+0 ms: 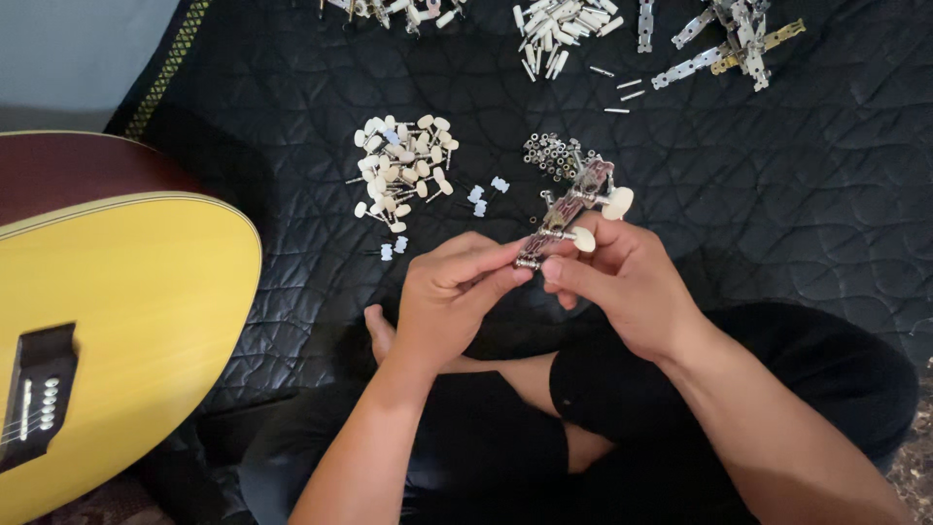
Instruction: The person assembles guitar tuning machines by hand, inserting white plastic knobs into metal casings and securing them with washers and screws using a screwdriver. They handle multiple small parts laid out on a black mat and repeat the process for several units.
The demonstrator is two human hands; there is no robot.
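Both hands pinch the tuner strip point(573, 209) mid-frame, left hand point(452, 292) closed on its lower tip, right hand point(622, 277) gripping the middle — best kept steady above the quilt point(777, 194), near the peg pile point(403, 170)

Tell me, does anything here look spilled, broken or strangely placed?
Nothing stands out. Both hands hold a tuner strip; white-knobbed pegs and small metal rings lie in separate heaps on the black quilt.
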